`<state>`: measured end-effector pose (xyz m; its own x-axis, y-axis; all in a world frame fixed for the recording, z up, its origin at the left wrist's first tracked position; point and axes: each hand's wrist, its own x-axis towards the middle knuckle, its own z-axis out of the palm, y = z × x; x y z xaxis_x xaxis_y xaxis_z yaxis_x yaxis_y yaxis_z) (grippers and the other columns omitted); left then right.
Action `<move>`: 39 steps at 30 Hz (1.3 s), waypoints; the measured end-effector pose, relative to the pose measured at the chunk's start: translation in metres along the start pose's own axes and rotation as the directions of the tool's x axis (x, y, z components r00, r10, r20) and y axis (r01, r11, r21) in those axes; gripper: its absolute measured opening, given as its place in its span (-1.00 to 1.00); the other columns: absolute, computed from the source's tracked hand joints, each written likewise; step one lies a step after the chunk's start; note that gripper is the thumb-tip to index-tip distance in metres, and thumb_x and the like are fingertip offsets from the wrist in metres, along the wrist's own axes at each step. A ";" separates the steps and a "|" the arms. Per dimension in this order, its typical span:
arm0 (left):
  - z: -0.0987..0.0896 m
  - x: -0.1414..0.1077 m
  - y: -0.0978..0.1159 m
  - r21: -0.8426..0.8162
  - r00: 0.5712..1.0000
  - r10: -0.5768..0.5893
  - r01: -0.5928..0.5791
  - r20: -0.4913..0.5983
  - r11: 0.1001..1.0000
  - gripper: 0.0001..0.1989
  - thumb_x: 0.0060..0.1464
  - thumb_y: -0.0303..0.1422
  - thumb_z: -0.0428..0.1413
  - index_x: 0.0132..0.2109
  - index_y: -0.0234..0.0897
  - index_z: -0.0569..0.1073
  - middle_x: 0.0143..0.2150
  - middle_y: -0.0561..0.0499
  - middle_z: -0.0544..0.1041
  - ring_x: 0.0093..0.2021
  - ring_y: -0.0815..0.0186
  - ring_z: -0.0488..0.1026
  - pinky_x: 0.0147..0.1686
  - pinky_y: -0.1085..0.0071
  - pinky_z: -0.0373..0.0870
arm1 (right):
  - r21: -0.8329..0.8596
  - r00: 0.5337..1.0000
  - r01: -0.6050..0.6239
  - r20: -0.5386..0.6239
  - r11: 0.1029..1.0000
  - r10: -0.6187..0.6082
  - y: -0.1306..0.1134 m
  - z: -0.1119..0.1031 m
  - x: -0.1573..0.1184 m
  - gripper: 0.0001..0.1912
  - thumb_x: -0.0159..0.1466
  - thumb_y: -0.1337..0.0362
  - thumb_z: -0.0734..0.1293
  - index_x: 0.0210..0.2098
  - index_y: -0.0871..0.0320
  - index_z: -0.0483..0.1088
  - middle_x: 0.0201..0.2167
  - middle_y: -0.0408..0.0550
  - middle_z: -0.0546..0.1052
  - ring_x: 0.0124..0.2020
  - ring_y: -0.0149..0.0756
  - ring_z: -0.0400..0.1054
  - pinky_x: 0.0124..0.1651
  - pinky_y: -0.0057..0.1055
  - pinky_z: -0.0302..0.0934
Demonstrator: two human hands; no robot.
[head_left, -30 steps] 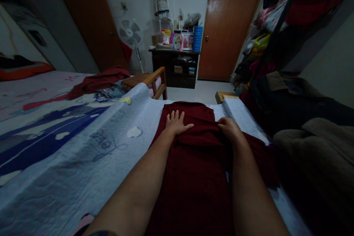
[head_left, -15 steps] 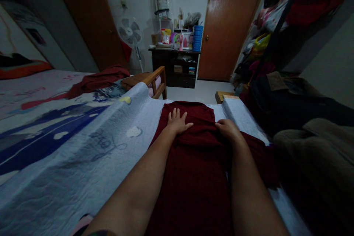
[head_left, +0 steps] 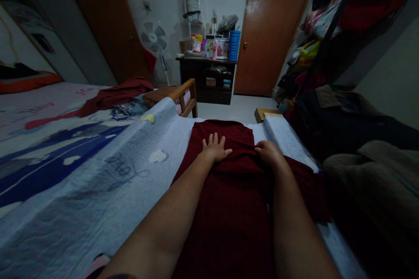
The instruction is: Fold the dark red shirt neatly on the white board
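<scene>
A dark red garment (head_left: 235, 218) lies spread on the pale blue bed cover (head_left: 131, 183), its far end near the bed's far edge. My left hand (head_left: 215, 149) rests flat on its upper part with the fingers spread. At the garment's right edge, my right hand (head_left: 267, 151) pinches the cloth between thumb and fingers, and a fold runs from there toward the left. A sleeve-like part (head_left: 307, 183) of the garment extends to the right past my right forearm.
Piled dark clothes (head_left: 353, 117) and a grey-brown fleece (head_left: 376, 174) lie at the right. A wooden rail (head_left: 186, 96) stands at the bed's far edge. Reddish clothing (head_left: 114, 96) lies at the left. Farther off are a fan (head_left: 154, 37) and a dark cabinet (head_left: 206, 80).
My left hand has slid slightly right and toward me over the garment, still flat. My right hand has stayed at the same edge.
</scene>
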<state>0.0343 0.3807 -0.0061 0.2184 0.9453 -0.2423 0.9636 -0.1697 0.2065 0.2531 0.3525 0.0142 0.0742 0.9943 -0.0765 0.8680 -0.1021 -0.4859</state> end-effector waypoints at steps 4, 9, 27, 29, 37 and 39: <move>0.004 -0.002 0.003 -0.017 1.000 0.003 -0.003 0.007 1.000 -0.13 0.07 0.24 -0.24 0.41 -0.07 -0.12 0.45 -0.14 -0.34 0.40 -0.13 -0.43 0.24 -0.25 -0.32 | 0.004 1.000 0.000 0.008 1.000 0.000 0.000 -0.002 0.000 -0.79 0.21 0.36 0.24 -0.28 0.24 0.52 -0.34 0.01 0.58 -0.39 -0.36 0.38 -0.36 -0.50 0.11; 0.002 -0.004 0.002 -0.025 1.000 0.008 -0.008 0.001 1.000 -0.05 -0.03 0.32 -0.20 0.41 -0.02 -0.13 0.45 -0.12 -0.35 0.39 -0.17 -0.48 0.22 -0.28 -0.39 | 0.003 0.999 0.003 0.035 1.000 -0.003 -0.008 -0.012 -0.008 -0.78 0.22 0.35 0.23 -0.34 0.25 0.53 -0.41 0.00 0.56 -0.44 -0.37 0.35 -0.40 -0.48 0.08; 0.013 0.003 -0.003 -0.023 0.987 0.010 -0.014 -0.159 1.000 -0.12 0.04 0.29 -0.35 0.40 -0.02 -0.07 0.46 -0.10 -0.21 0.41 -0.15 -0.34 0.26 -0.21 -0.34 | 0.043 0.995 0.018 -0.094 0.999 -0.014 -0.011 -0.015 -0.010 -0.76 0.26 0.23 0.26 -0.36 0.20 0.52 -0.39 0.01 0.57 -0.39 -0.32 0.38 -0.36 -0.47 0.09; 0.014 0.004 -0.004 -0.018 0.987 0.011 -0.014 -0.163 1.000 -0.11 0.04 0.30 -0.34 0.40 -0.03 -0.07 0.46 -0.10 -0.20 0.41 -0.15 -0.34 0.25 -0.22 -0.33 | 0.030 0.998 -0.007 -0.063 1.000 0.008 -0.013 -0.016 -0.012 -0.64 0.30 0.15 0.20 -0.43 0.22 0.51 -0.44 0.03 0.56 -0.43 -0.31 0.36 -0.39 -0.45 0.08; 0.011 0.004 -0.003 -0.050 0.968 0.013 -0.026 -0.251 0.998 -0.17 0.09 0.24 -0.26 0.38 -0.09 0.02 0.42 -0.16 -0.02 0.39 -0.14 -0.16 0.25 -0.18 -0.18 | 0.070 0.999 0.004 -0.037 0.998 -0.001 -0.016 -0.019 -0.014 -0.77 0.23 0.30 0.23 -0.42 0.21 0.51 -0.50 -0.05 0.54 -0.48 -0.36 0.34 -0.41 -0.47 0.04; 0.003 0.004 -0.006 -0.091 0.932 -0.006 -0.029 -0.362 0.995 -0.32 0.22 0.09 -0.27 0.34 -0.16 0.12 0.36 -0.14 0.17 0.33 0.00 0.07 0.24 0.01 0.02 | 0.076 0.998 0.012 -0.065 0.997 -0.007 -0.016 -0.019 -0.014 -0.77 0.23 0.28 0.24 -0.42 0.21 0.51 -0.51 -0.05 0.54 -0.47 -0.36 0.33 -0.41 -0.47 0.04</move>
<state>0.0294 0.3845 -0.0107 0.1420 0.9831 0.1158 0.9389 -0.1708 0.2988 0.2479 0.3412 0.0399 0.0999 0.9949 -0.0165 0.8289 -0.0924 -0.5517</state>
